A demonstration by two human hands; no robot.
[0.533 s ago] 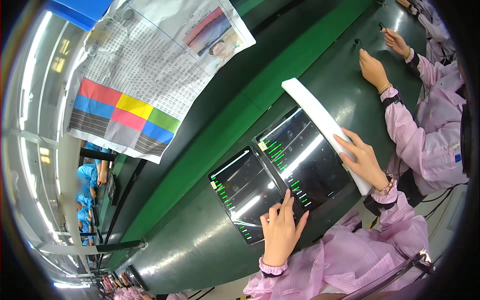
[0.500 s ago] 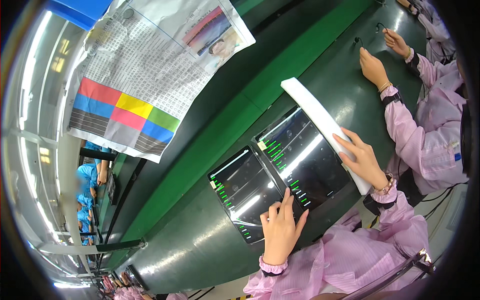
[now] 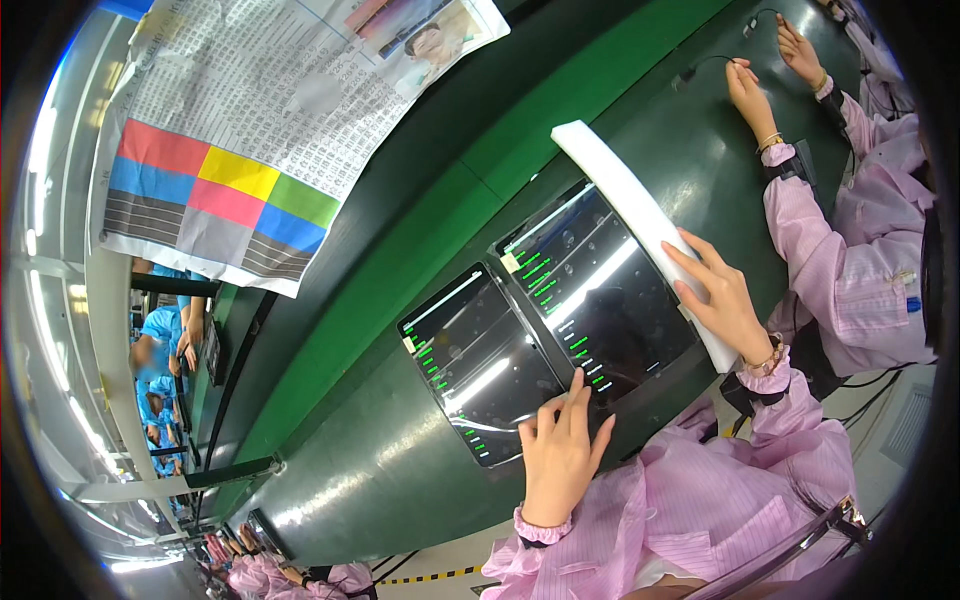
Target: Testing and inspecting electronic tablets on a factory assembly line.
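Tablets (image 3: 485, 365) (2 pcs) lie side by side nr front edge of counter (image 3: 385, 480); L hand (image 3: 557, 450), fingers loosely spread, has fingertip at R tablet (image 3: 612, 300); R hand (image 3: 718, 300), spread wide, rests on white strip (image 3: 630, 205).

White strip (image 3: 640, 225) blocks rightward — passage leftward over green bench (image 3: 370, 465)

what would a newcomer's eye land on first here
Probably the sheet with bright colour blocks, at upper left. Next, two tablets with green text on dark screens, side by side near the centre, the left hand over their near corners. The white strip also stands out, along the right side of the right tablet, with the right hand on it.
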